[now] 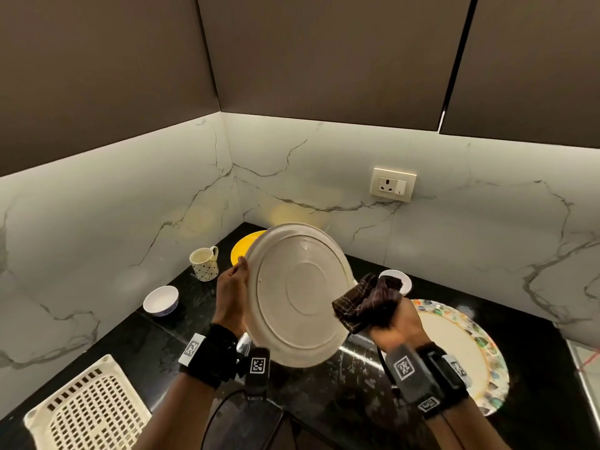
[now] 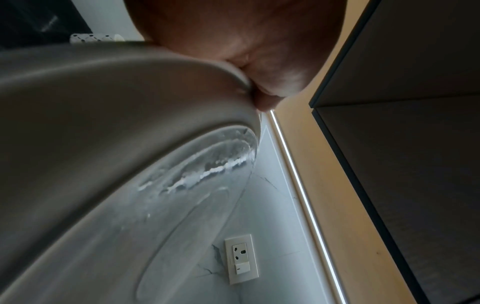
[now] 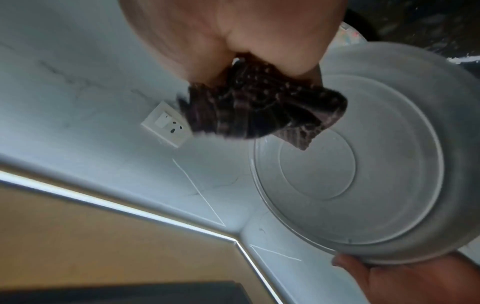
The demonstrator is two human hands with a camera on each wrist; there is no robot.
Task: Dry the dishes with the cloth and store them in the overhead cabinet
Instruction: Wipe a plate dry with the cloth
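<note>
Left hand (image 1: 231, 295) grips white plate (image 1: 300, 295) by its rim, tilted above counter (image 1: 324, 401), underside facing camera; right hand (image 1: 397, 326) clutches bunched dark checked cloth (image 1: 368, 302) beside plate edge

We find no words, brand names or numbers that we can read. The only signs are black-and-white square code markers (image 1: 258, 365) on the wrist straps (image 1: 211, 358), whose patterns we cannot decode.
</note>
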